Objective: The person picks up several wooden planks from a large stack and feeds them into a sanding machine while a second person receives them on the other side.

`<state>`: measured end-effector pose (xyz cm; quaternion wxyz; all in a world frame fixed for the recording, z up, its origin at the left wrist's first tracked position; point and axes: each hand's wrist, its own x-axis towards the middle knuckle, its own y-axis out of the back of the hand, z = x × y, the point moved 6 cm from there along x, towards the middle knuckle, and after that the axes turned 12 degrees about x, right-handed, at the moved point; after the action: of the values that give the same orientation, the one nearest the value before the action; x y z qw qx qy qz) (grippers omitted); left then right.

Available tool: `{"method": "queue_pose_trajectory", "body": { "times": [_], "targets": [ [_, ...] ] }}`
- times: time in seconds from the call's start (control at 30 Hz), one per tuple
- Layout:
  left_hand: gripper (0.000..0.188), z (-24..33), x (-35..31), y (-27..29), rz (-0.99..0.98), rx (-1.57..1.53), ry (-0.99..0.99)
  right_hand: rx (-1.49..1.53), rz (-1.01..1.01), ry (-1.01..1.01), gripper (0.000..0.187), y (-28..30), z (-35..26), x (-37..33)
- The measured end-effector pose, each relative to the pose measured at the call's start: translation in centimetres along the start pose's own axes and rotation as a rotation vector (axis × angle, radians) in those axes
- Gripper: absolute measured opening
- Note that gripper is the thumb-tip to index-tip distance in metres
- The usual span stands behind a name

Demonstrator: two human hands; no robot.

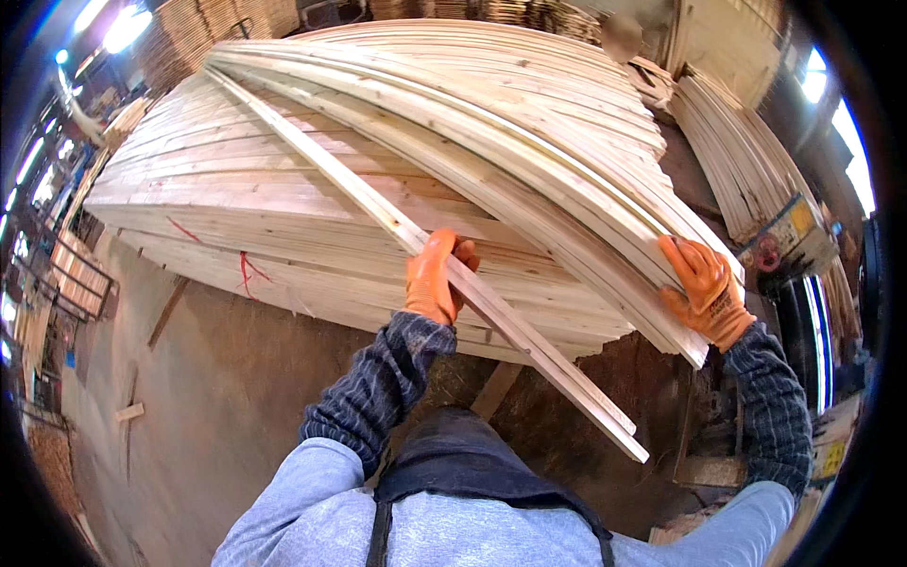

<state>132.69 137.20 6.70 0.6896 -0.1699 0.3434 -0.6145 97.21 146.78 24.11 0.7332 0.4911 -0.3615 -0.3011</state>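
Observation:
My left hand (435, 276), in an orange glove, is closed around a long pale wooden strip (529, 342). The strip slants across the stack, its far end on the wood at the upper left and its stepped near end past the stack's edge. On the right my right hand (705, 291), also gloved in orange, rests on a bundle of long wooden strips (567, 203). Its thumb and fingers are spread apart over them, and the fingertips touch the wood. Beneath lies a big stack of boards (227, 175).
Red strands (249, 272) hang on the stack's near side. More strips (732, 156) are piled at the right, by a machine-like box (792, 241). Tall timber stacks (194, 42) stand at the back. A wood scrap (129, 412) lies on the floor (217, 406).

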Motion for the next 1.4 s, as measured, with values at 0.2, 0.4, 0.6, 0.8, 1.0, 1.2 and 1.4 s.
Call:
{"method": "queue_pose_trajectory", "body": {
  "times": [0.2, 0.4, 0.6, 0.8, 1.0, 1.2, 1.4],
  "targets": [
    [0.026, 0.2, 0.0, -1.1, 0.059, 0.052, -0.016, -0.147, -0.152, 0.047, 0.079, 0.8, -1.2, 2.4],
    [0.027, -0.2, 0.6, -0.3, -0.052, 0.046, -0.033, 0.28, 0.026, 0.058, 0.074, 8.4, -7.0, 3.4],
    [0.062, -2.3, -4.0, 0.7, 0.037, 0.065, 0.036, 0.797, -0.227, 0.053, 0.067, 1.0, -15.0, 1.6],
    [0.057, -4.5, -6.7, 1.1, -0.003, 0.099, -0.007, 0.922, -0.179, 0.109, 0.061, -1.3, -15.6, 0.6],
    [0.04, -3.7, -7.4, -1.1, -0.011, 0.06, 0.132, 0.932, -0.12, 0.261, 0.057, -2.3, -14.2, 7.8],
    [0.048, -7.5, -7.2, 0.9, 0.024, 0.124, 0.205, 0.905, -0.253, -0.011, 0.094, -5.8, -22.5, 26.2],
    [0.058, -18.8, -10.6, 0.3, -0.285, -0.265, 0.237, 0.65, -0.29, -0.229, 0.072, -6.5, -29.9, 37.2]
  ]
}}
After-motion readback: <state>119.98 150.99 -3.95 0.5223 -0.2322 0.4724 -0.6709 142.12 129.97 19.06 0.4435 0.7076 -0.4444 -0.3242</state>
